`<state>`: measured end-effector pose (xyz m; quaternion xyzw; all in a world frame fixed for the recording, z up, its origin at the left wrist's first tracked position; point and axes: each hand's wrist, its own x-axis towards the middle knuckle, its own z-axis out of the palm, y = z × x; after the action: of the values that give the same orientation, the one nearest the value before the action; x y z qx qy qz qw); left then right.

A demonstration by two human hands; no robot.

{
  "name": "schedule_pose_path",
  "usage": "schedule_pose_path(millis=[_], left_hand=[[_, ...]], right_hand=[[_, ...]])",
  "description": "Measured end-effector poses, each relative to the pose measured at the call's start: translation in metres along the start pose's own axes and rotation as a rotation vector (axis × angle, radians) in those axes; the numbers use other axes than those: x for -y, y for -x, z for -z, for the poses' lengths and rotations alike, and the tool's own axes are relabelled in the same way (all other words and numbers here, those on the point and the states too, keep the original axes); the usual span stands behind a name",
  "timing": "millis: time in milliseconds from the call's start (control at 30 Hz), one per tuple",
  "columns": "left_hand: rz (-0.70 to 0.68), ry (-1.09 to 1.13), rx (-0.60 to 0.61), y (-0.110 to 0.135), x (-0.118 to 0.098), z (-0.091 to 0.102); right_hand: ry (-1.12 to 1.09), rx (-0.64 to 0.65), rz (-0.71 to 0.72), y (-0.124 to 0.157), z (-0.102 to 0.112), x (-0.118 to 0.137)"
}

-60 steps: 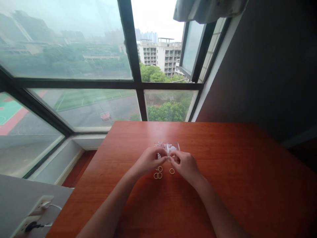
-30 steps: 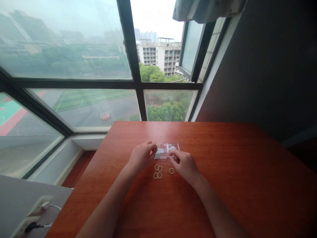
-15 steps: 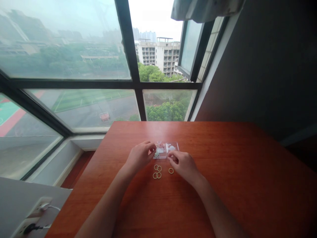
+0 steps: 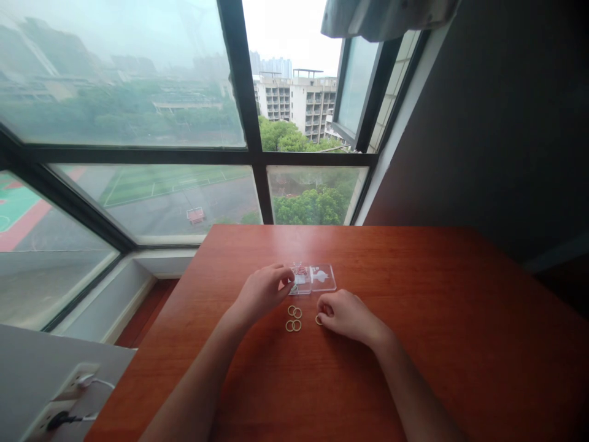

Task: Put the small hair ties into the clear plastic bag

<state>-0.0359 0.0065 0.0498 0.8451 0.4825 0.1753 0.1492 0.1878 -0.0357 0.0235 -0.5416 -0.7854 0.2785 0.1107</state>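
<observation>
A small clear plastic box (image 4: pixel 322 277) with little parts inside lies flat on the red-brown wooden table (image 4: pixel 414 344). My left hand (image 4: pixel 262 293) rests at the box's left end, thumb and forefinger pinching its corner. Just in front of the box lie three small tan rings (image 4: pixel 293 319) in a cluster. A single tan ring (image 4: pixel 318 320) lies to their right. My right hand (image 4: pixel 345 314) is curled on the table with its fingertips closed on that single ring.
The table's far edge meets a large window (image 4: pixel 184 153) with dark frames. A dark wall (image 4: pixel 506 123) stands on the right. A white power strip (image 4: pixel 59 402) with plugged cables sits on a grey surface at lower left.
My right hand has left the box's front edge and dropped down to the single ring on the table. My left hand has stayed at the box's left end.
</observation>
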Motion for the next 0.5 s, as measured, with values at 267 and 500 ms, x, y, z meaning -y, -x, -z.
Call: schedule_pose_path(millis=[267, 500], left_hand=[[-0.026, 0.083, -0.011, -0.002, -0.004, -0.001], [-0.059, 0.277, 0.058, -0.004, -0.016, -0.010]], right_hand=[[-0.026, -0.173, 0.004, -0.006, -0.004, 0.003], [-0.043, -0.379, 0.024, -0.011, -0.006, 0.002]])
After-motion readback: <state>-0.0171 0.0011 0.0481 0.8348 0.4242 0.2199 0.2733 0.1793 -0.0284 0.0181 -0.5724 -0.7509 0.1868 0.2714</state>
